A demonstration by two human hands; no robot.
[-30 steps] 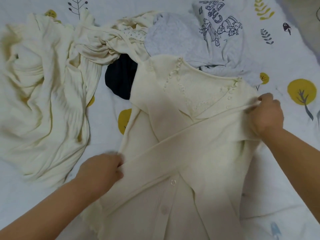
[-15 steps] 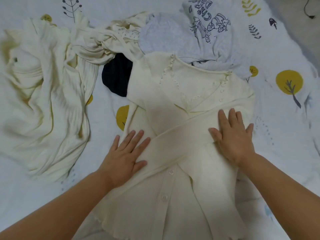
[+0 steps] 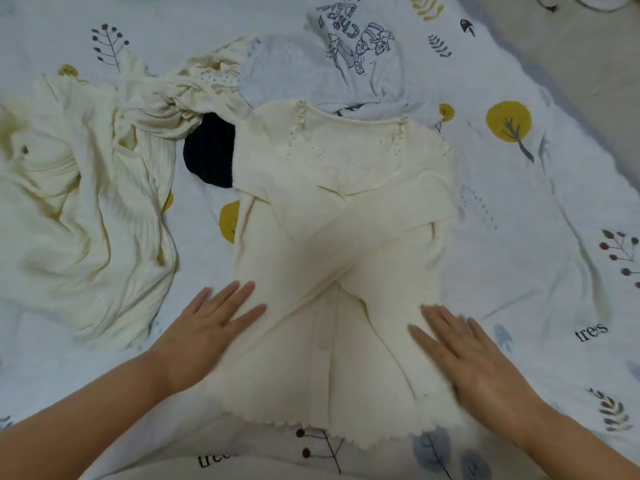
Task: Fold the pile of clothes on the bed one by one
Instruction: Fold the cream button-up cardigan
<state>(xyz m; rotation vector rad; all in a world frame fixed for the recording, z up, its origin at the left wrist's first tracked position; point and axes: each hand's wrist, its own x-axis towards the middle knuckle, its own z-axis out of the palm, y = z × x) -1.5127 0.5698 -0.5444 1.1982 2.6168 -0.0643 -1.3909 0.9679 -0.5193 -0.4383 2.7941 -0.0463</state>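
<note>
A cream buttoned cardigan (image 3: 343,216) lies flat on the bed in front of me, both sleeves folded across its chest in an X. My left hand (image 3: 207,327) rests flat with straight fingers on its lower left side. On the lower right side my right hand (image 3: 464,355) lies flat as well, slightly blurred. Behind and to the left sits the pile: a large rumpled cream garment (image 3: 86,216), a twisted cream piece (image 3: 180,105), a dark navy item (image 3: 211,154) and a grey printed shirt (image 3: 353,60).
The bedsheet (image 3: 519,244) is white with yellow trees, leaves and the word "trees". Its right edge (image 3: 561,91) runs diagonally at the upper right, with floor beyond it. Bare sheet shows to the right of the cardigan and along the near edge.
Both hands let go of the sleeve they were pulling across the chest, flattened on it, then slid down toward the cardigan's hem. The view tilted down.
</note>
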